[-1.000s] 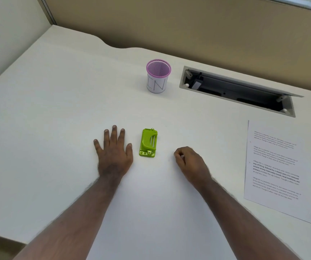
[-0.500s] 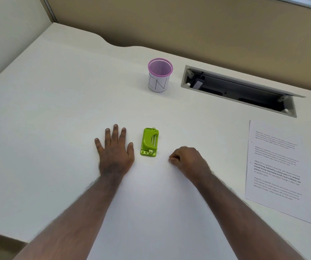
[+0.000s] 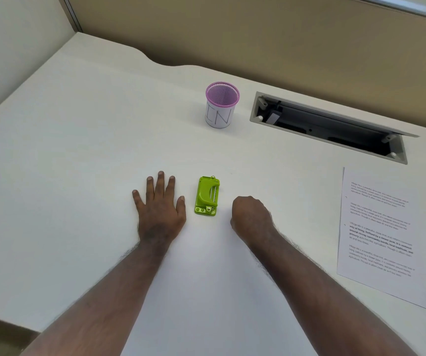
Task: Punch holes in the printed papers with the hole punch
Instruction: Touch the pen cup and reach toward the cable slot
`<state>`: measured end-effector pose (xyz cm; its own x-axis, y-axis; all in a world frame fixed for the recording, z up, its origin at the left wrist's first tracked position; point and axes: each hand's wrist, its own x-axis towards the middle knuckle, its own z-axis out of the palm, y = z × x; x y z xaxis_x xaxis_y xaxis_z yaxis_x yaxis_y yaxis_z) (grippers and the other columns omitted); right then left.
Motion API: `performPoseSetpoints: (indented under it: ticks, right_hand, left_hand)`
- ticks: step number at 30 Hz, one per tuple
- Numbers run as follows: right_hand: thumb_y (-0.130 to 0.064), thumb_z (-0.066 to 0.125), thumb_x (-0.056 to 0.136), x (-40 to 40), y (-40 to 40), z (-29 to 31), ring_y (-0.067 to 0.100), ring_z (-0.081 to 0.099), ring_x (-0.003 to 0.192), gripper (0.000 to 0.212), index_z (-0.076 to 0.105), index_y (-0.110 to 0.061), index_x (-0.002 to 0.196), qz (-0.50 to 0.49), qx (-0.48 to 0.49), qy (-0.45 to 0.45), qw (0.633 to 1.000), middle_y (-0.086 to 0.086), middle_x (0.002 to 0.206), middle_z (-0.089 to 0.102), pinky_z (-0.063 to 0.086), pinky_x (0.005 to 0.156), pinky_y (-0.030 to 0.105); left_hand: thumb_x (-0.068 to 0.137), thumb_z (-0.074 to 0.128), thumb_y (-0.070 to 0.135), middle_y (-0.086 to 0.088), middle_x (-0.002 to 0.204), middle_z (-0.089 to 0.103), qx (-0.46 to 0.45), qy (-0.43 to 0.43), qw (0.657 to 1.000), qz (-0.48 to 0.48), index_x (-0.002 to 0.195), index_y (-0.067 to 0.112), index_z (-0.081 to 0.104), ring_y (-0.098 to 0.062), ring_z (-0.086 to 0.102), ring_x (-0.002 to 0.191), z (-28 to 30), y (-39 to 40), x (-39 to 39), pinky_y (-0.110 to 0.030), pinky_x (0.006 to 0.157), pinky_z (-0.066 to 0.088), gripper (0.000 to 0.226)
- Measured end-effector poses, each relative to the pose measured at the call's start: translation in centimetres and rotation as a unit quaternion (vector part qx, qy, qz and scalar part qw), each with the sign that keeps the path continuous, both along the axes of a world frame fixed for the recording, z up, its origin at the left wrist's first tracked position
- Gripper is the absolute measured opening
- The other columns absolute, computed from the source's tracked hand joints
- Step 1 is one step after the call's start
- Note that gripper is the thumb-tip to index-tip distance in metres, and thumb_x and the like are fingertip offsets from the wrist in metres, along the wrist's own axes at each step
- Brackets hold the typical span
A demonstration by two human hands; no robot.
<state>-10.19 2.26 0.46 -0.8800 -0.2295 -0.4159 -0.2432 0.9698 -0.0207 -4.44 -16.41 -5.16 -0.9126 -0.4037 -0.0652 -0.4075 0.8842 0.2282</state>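
Note:
A small lime-green hole punch [image 3: 207,196] lies on the white desk [image 3: 83,155] between my two hands. My left hand [image 3: 160,210] rests flat on the desk just left of it, palm down, fingers spread, holding nothing. My right hand [image 3: 251,217] sits just right of the punch with its fingers curled under into a loose fist, nothing visible in it. Neither hand touches the punch. A printed sheet of paper [image 3: 378,235] lies flat at the right side of the desk, well away from both hands.
A mesh pen cup [image 3: 220,105] with a purple rim and a white label stands behind the punch. To its right an open cable tray [image 3: 327,127] is cut into the desk. Partition walls close the back and left.
My right hand has shifted a little left toward the punch and curled more into a fist. The left hand and the punch have stayed put.

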Motion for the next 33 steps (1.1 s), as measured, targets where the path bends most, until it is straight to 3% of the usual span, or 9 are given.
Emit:
performPoseSetpoints:
  ticks: [4,7,9,12,14,17,22,26,33]
  right_hand:
    - [-0.002,0.055,0.081,0.2,-0.1,-0.4,0.028,0.058,0.078,0.024,0.039,-0.012,0.065,-0.014,-0.012,0.005,1.000,0.009,0.097,0.069,0.039,0.061,0.028]
    - [-0.010,0.052,0.077,-0.3,1.3,-0.8,0.029,0.059,0.076,0.011,0.048,-0.012,0.067,-0.086,-0.094,-0.004,0.992,0.011,0.082,0.064,0.039,0.060,0.028]
    - [-0.015,0.053,0.071,-1.3,2.9,-0.9,0.023,0.054,0.063,0.013,0.051,-0.008,0.060,-0.162,-0.196,-0.024,0.967,0.009,0.065,0.059,0.041,0.056,0.027]
    - [-0.018,0.058,0.070,-2.9,5.0,-0.5,0.015,0.056,0.046,0.018,0.065,-0.008,0.057,-0.276,-0.336,-0.043,0.900,0.003,0.049,0.066,0.051,0.053,0.031]
    - [-0.017,0.061,0.072,-4.0,5.5,-0.5,0.015,0.061,0.046,0.018,0.068,-0.014,0.056,-0.290,-0.381,-0.045,0.877,-0.002,0.048,0.067,0.058,0.055,0.037]
    - [-0.017,0.062,0.075,-6.1,4.5,-0.2,0.010,0.063,0.048,0.018,0.067,-0.017,0.058,-0.268,-0.408,-0.034,0.872,-0.005,0.048,0.066,0.059,0.059,0.037]
    - [-0.014,0.057,0.081,-9.7,1.1,0.5,0.018,0.060,0.059,0.016,0.069,-0.012,0.070,-0.186,-0.357,-0.017,0.915,0.000,0.062,0.067,0.053,0.059,0.031]
    - [-0.011,0.055,0.084,-11.2,-0.3,0.7,0.025,0.063,0.078,0.021,0.073,0.001,0.084,-0.099,-0.229,-0.029,0.968,0.013,0.086,0.074,0.055,0.074,0.034]
    - [-0.006,0.062,0.081,-11.9,-1.0,1.3,0.020,0.063,0.076,0.015,0.077,-0.002,0.083,-0.052,-0.164,-0.047,0.984,0.007,0.076,0.069,0.056,0.075,0.032]
  left_hand:
    - [0.098,0.033,0.042,-0.002,0.166,0.015,0.001,-0.004,1.000,-0.001,0.154,0.023,0.025,-0.026,0.013,0.153,0.1,0.0,0.0,-0.061,0.120,0.008,0.060]
    - [0.098,0.031,0.042,-0.001,0.166,0.014,0.001,-0.007,1.000,-0.003,0.154,0.024,0.023,-0.026,0.012,0.153,0.1,0.1,0.0,-0.061,0.120,0.008,0.060]
    - [0.098,0.031,0.042,-0.001,0.166,0.014,0.000,-0.008,1.000,-0.004,0.154,0.024,0.023,-0.026,0.012,0.153,0.0,0.0,-0.1,-0.062,0.120,0.008,0.060]
    - [0.097,0.031,0.042,-0.002,0.166,0.015,-0.005,-0.008,1.000,-0.003,0.154,0.023,0.023,-0.026,0.013,0.153,0.0,0.0,-0.1,-0.062,0.120,0.009,0.060]
    - [0.097,0.032,0.042,-0.002,0.166,0.016,-0.008,-0.009,1.000,-0.004,0.154,0.023,0.024,-0.027,0.014,0.153,0.0,0.0,0.0,-0.062,0.119,0.010,0.060]
    - [0.097,0.030,0.042,-0.002,0.166,0.015,-0.011,-0.010,1.000,-0.004,0.154,0.023,0.023,-0.026,0.013,0.153,0.0,0.0,0.0,-0.062,0.119,0.010,0.060]
    - [0.096,0.025,0.044,-0.002,0.166,0.017,-0.015,-0.008,1.000,-0.005,0.154,0.024,0.024,-0.026,0.015,0.153,0.1,0.0,0.0,-0.062,0.119,0.012,0.062]
    - [0.094,0.025,0.044,-0.002,0.165,0.018,-0.014,-0.006,1.000,-0.004,0.153,0.024,0.026,-0.027,0.016,0.152,0.0,-0.1,0.0,-0.062,0.119,0.013,0.062]
    - [0.095,0.022,0.044,-0.002,0.166,0.016,-0.014,-0.011,1.000,-0.005,0.154,0.024,0.024,-0.026,0.014,0.153,0.0,-0.1,-0.1,-0.061,0.120,0.010,0.063]
